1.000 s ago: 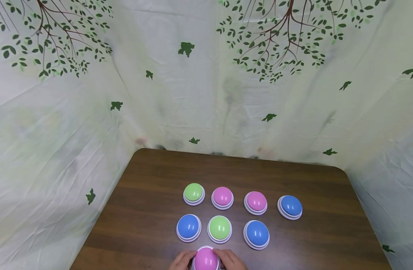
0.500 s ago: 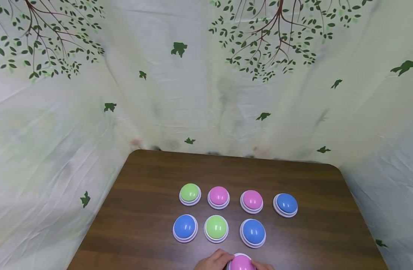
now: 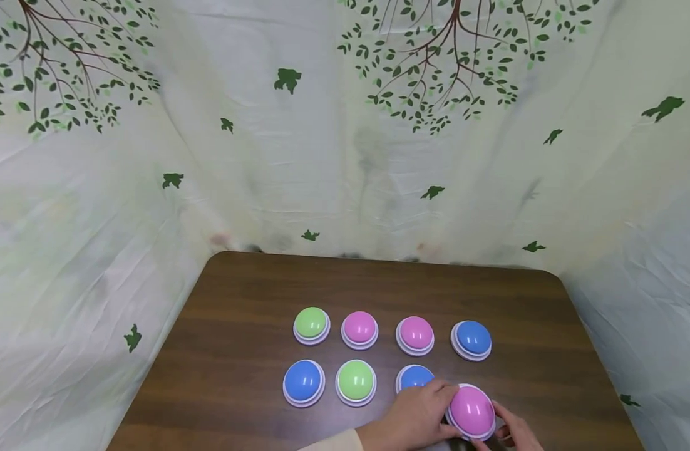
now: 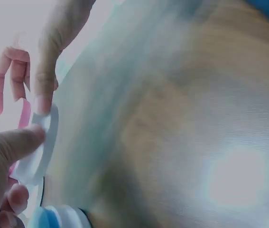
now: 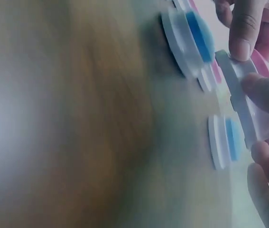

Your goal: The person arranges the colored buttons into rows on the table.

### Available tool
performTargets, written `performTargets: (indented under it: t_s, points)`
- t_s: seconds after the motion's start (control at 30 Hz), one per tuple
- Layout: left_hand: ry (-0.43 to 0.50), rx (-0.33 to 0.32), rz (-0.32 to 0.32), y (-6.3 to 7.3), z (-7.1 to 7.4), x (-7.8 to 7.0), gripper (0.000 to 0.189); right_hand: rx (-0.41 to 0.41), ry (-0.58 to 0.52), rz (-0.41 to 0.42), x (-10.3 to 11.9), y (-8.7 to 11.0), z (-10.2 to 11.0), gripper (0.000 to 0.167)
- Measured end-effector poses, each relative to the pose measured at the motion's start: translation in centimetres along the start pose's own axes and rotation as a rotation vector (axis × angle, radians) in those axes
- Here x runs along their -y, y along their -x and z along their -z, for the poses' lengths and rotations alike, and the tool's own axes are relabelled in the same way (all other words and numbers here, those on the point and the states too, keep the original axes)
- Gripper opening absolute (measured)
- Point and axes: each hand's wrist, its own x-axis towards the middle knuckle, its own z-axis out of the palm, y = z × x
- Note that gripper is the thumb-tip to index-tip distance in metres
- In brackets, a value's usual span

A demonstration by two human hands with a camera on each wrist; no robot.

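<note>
In the head view, a pink dome-topped push button (image 3: 472, 410) with a white round base is held between my two hands at the front right of the table. My left hand (image 3: 415, 410) grips its left side, thumb and fingers at the rim. On the opposite side, my right hand (image 3: 516, 429) holds the base with thumb and fingers. Both wrist views show the button's white base (image 4: 41, 147) raised off the wood and tilted, with a thumb of each hand on it. A blue button (image 3: 415, 377) just behind is partly covered by my left hand.
Behind stands a row with a green button (image 3: 310, 324), two pink ones (image 3: 359, 329) and a blue button (image 3: 472, 339). Nearer are another blue button (image 3: 303, 382) and a green one (image 3: 355, 381). A leaf-printed cloth (image 3: 322, 156) hangs around the brown table (image 3: 238, 326).
Both hands have carried the pink button from the front middle to the right and somewhat away from me, beside the front row's right blue button. The head view has shifted slightly.
</note>
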Motion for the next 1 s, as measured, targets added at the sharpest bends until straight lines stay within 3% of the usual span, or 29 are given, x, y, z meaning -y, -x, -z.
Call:
performTargets:
  t_s: [0.03,0.1,0.17,0.23,0.3,0.4,0.47,0.63,0.7,0.87,1.0]
  points:
    - [-0.014,-0.007,0.019,-0.7,-0.2,-0.1,0.066,-0.072,0.033,-0.020,0.5,-0.1,-0.1,0.072]
    - [-0.038,-0.005,0.063,-1.9,-0.6,-0.3,0.065,-0.236,0.088,0.026,0.3,-0.4,-0.7,0.079]
    - [-0.067,0.027,0.114,-3.0,-1.1,-0.5,0.065,-0.331,0.146,0.087,-0.6,-0.8,-1.3,0.078]
    - [-0.113,0.087,0.164,-3.9,-1.7,-0.8,0.063,-0.302,0.147,0.055,-1.4,-1.4,-1.5,0.079]
    - [-0.176,0.145,0.199,-4.6,-2.2,-1.3,0.061,-0.210,0.148,-0.049,-1.8,-1.6,-1.6,0.079]
    - [-0.264,0.181,0.229,-5.2,-2.7,-2.3,0.053,-0.103,0.131,-0.130,-2.3,-1.8,-1.8,0.083]
    - [-0.303,0.174,0.241,-5.5,-2.8,-2.8,0.047,-0.150,0.138,-0.073,-2.7,-1.7,-2.2,0.084]
    - [-0.357,0.145,0.272,-5.9,-2.5,-3.8,0.045,-0.384,0.210,0.119,-3.7,-1.7,-3.5,0.085]
    - [-0.364,0.145,0.281,-6.0,-2.7,-4.1,0.046,-0.387,0.218,0.106,-3.8,-1.7,-3.5,0.086]
    - [-0.356,0.186,0.305,-6.2,-2.9,-4.6,0.044,-0.280,0.207,-0.008,-3.4,-1.5,-2.7,0.085]
    - [-0.330,0.190,0.299,-5.8,-2.5,-4.4,0.041,-0.304,0.204,0.019,-3.5,-1.6,-2.8,0.083]
